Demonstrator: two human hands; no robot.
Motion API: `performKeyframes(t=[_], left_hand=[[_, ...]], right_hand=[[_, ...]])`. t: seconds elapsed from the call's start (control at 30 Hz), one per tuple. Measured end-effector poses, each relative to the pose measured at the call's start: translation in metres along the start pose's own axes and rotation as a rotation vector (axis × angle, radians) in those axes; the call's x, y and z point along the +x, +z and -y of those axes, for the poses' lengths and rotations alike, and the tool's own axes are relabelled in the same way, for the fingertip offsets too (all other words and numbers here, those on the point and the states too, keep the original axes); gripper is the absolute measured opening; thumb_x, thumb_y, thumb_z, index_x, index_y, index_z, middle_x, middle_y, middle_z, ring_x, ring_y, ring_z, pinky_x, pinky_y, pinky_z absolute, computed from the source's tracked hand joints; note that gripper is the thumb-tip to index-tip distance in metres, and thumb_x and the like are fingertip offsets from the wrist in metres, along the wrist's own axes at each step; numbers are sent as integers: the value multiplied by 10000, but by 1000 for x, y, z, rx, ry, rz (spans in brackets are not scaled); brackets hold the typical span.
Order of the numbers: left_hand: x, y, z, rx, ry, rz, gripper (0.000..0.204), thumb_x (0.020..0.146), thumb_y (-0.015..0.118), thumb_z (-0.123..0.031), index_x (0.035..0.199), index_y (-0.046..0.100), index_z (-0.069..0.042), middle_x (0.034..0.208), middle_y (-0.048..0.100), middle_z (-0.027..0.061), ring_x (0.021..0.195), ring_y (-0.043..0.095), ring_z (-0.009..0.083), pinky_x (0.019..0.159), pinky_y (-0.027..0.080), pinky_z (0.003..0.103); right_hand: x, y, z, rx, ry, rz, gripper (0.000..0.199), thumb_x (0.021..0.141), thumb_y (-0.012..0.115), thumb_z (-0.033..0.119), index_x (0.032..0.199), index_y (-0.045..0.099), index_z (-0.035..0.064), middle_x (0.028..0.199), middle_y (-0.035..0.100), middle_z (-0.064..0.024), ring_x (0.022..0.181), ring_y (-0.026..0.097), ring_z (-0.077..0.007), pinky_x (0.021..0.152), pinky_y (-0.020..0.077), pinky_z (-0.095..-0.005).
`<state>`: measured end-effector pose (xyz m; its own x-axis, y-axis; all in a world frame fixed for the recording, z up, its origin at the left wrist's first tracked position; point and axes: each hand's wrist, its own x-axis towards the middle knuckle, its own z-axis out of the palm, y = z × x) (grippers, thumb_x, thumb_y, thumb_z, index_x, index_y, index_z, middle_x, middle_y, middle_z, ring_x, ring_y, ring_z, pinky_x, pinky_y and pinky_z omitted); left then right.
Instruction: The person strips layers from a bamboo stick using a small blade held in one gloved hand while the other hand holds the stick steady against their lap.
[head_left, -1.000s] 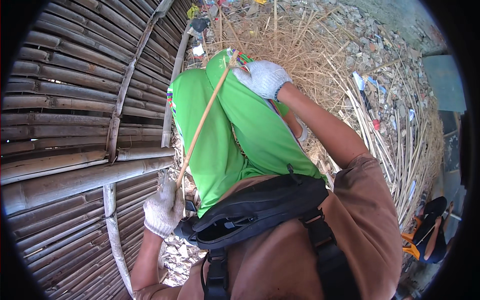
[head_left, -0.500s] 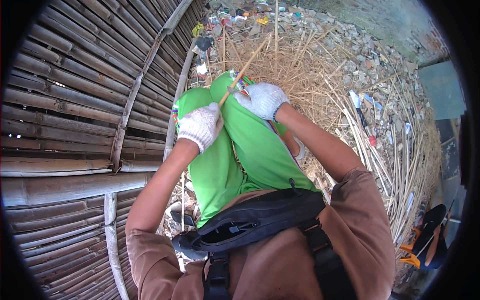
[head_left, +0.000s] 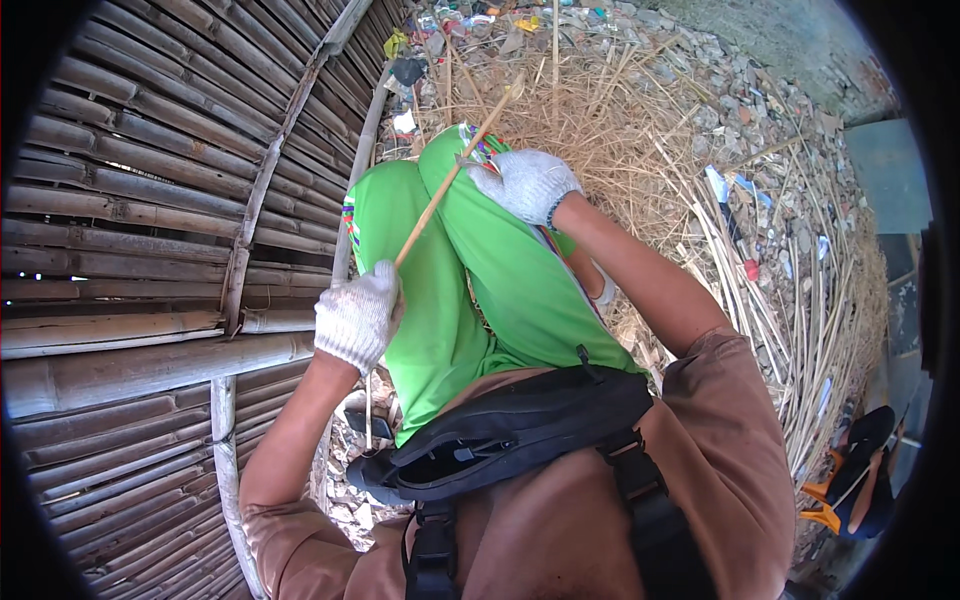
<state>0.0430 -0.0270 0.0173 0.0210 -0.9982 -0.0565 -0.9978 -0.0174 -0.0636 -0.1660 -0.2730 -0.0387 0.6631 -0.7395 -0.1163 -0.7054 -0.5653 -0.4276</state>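
Observation:
My left hand (head_left: 358,315), in a white knitted glove, is closed around the lower end of a thin bamboo stick (head_left: 430,212). The stick slants up and to the right across my green-clad knees. At my right knee, my gloved right hand (head_left: 532,186) is closed on a knife, whose short grey blade (head_left: 469,162) shows against the stick. The knife's handle is hidden inside the glove. Past the blade, the stick's far end sticks out over the straw.
A slatted bamboo wall (head_left: 150,210) stands close on my left. Straw and shavings (head_left: 620,140) cover the rubble beyond my knees. Long split bamboo strips (head_left: 745,320) lie to my right. A black bag (head_left: 520,425) rests across my lap, and dark footwear (head_left: 865,460) shows at the lower right.
My left hand has moved down and to the left, drawing the stick along past the blade. More stick now shows between my hands. The right hand has stayed nearly in place.

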Motion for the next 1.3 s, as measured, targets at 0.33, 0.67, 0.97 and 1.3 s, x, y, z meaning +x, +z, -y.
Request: performKeyframes(t=[0.33,0.67,0.97,1.3], left_hand=[[-130,-23,5,25,-110,97,226,952,733,-179,1060,572,-64,761,687,164,634,709,410,566,562,533],[-163,-19,29,-121,45,-85,234,1036,676,-166,1223,615,-39,812,712,125,570,698,320,501,548,450],[-120,-12,5,-1342,-532,273,346,1157,554,-307,1223,698,1,721,634,16,460,535,72,423,419,261],[80,24,4,-890,-145,59,363,1142,534,-352,1145,707,-33,719,653,103,555,656,239,557,547,402]], right_hand=[[0,5,-2,31,37,-44,702,1072,438,684,1049,797,82,1078,774,-272,1016,747,-476,901,583,-581],[-1,1,-1,15,35,-38,706,1080,430,680,1031,789,74,1065,772,-276,1013,744,-481,900,580,-584],[-1,0,1,10,1,-8,738,1073,416,710,1034,788,74,1035,772,-279,981,751,-487,879,591,-589],[0,-10,11,-36,16,33,761,1068,391,700,1079,826,76,1083,779,-297,1011,773,-469,927,605,-592]])
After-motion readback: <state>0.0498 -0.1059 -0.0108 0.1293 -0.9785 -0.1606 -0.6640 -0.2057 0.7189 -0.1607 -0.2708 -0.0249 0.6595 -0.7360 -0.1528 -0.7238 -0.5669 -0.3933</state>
